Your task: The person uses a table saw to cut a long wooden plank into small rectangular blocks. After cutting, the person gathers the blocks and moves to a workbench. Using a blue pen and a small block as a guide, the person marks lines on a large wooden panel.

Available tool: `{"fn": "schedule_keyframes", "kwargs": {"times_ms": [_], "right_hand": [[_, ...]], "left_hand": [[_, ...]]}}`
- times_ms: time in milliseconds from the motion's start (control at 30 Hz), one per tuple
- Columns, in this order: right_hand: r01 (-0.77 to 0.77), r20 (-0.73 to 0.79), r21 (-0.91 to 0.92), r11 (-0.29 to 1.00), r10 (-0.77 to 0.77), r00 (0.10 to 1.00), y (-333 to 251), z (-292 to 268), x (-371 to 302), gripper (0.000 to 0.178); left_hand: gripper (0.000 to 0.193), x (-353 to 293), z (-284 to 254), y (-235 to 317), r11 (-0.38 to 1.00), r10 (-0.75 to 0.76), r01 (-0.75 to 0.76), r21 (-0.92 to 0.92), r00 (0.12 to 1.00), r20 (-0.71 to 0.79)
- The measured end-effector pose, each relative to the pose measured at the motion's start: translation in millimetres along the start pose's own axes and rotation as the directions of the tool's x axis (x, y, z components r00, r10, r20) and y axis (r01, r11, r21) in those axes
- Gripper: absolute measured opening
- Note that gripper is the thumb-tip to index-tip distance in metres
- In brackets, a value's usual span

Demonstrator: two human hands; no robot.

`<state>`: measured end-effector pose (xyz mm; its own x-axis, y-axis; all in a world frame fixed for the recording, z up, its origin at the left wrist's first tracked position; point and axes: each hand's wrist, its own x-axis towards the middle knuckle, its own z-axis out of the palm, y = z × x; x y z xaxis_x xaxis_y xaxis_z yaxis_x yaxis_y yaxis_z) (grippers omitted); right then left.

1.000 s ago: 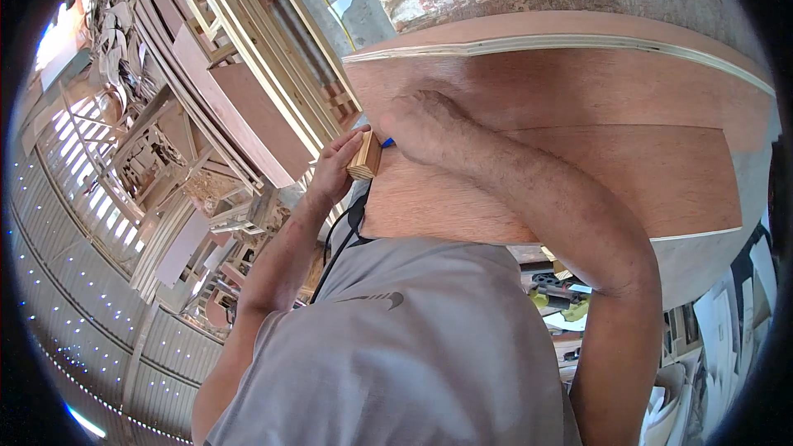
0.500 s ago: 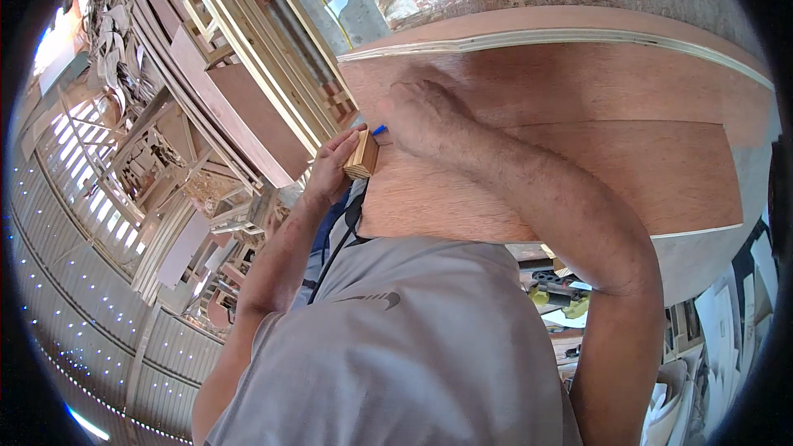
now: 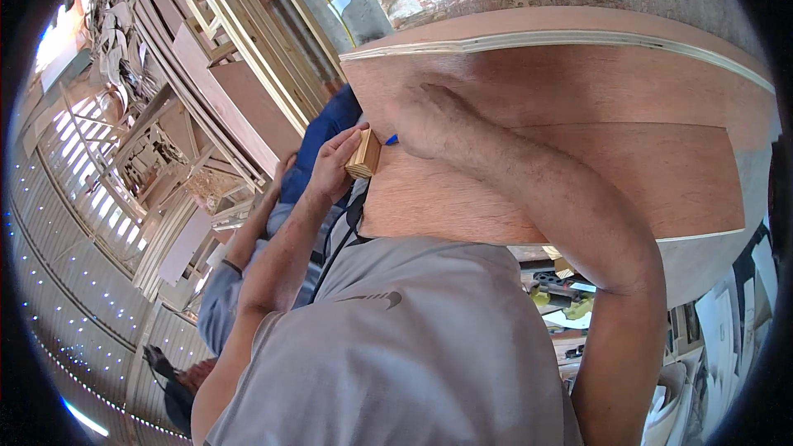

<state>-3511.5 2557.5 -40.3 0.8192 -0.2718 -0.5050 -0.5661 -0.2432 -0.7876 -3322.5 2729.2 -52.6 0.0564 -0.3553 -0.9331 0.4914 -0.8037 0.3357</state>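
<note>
My left hand (image 3: 334,163) is closed on a short wooden block (image 3: 363,154) with striped end grain. It keeps the block at the left edge of a reddish plywood panel (image 3: 462,190). Just right of the block, over the panel, is my right hand (image 3: 425,120), its fingers curled and smeared by motion. From under it pokes the blue end of a slim pen-like tool (image 3: 391,139); the rest is hidden by the hand. A small gap separates this blue end from the block.
A raised plywood edge (image 3: 578,37) curves along the panel's far side. At left stands a wooden frame (image 3: 256,33) beside stacked boards (image 3: 186,74). Another person in blue trousers (image 3: 330,120) is close by my left arm. Tools and offcuts (image 3: 566,293) lie below the panel.
My right hand and the blue end have shifted slightly, the blue end now farther right from the block. Another person has come into view at left, behind my left arm. My left hand stays put.
</note>
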Motion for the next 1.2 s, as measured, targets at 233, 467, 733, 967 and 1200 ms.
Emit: {"fn": "schedule_keyframes", "kwargs": {"times_ms": [233, 467, 733, 967, 1200], "right_hand": [[0.011, -0.115, 0.044, 0.999, -0.006, 0.993, 5.2, 27.4, 9.1, 0.019], [-0.035, -0.123, 0.061, 0.998, 0.043, 0.991, -11.9, -7.2, -5.7, 0.015], [0.017, -0.091, -0.029, 0.999, -0.020, 0.996, -3.1, 10.8, 1.8, 0.018], [0.031, -0.154, 0.033, 0.999, -0.026, 0.988, -3.4, 2.6, -2.3, 0.018], [-0.053, -0.070, 0.010, 0.999, 0.054, 0.996, -3.7, -14.9, 2.0, 0.017]], "left_hand": [[0.036, -0.5, 2.2, 0.1, 1.000, 0.008, -0.008, -0.007, 1.000, -0.009], [0.035, -1.1, 1.0, 2.3, 1.000, -0.002, 0.002, -0.004, 1.000, 0.004], [0.036, -1.2, 3.0, 1.4, 1.000, 0.014, -0.014, -0.027, 1.000, 0.000], [0.036, -1.9, 3.7, 1.9, 1.000, 0.013, -0.013, -0.028, 1.000, -0.006], [0.036, -1.6, 2.9, 0.7, 0.999, 0.018, -0.018, -0.029, 1.000, -0.021]]}}
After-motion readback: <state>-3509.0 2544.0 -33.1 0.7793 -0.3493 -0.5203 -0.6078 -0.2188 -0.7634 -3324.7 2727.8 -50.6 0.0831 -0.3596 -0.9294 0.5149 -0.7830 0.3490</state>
